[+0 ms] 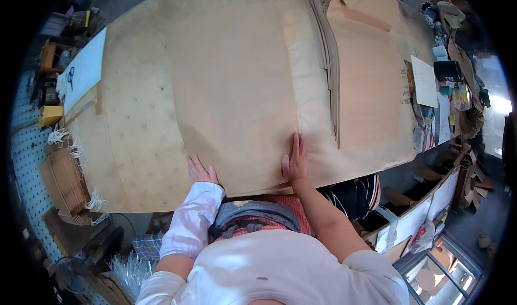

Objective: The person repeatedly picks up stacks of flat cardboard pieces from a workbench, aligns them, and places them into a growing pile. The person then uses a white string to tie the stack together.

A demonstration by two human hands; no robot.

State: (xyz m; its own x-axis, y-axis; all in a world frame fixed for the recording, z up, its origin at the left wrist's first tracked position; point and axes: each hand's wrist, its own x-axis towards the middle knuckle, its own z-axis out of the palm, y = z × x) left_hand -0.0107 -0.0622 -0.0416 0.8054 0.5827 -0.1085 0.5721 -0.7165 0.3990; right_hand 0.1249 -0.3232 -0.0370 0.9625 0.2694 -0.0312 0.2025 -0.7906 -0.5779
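A large sheet of brown kraft paper (231, 79) lies flat across the middle of the wooden worktable (137, 106). At its near left corner rests my left hand (201, 171), fingers stretched out and a white sleeve cover on the forearm. My right hand (295, 159) presses along the sheet's near right edge, its fingers straight and pointing away from me. Neither hand grips anything. Paler paper (312, 106) shows just right of the brown sheet.
Stacked brown paper (369, 84) covers the table's right part, with folded pieces (371, 3) on top. Blue scissors (70, 74) lie on a white sheet (89, 71) at the far left. White strings (75, 143) hang by the left edge. A bin of cardboard scraps (404, 224) stands at the lower right.
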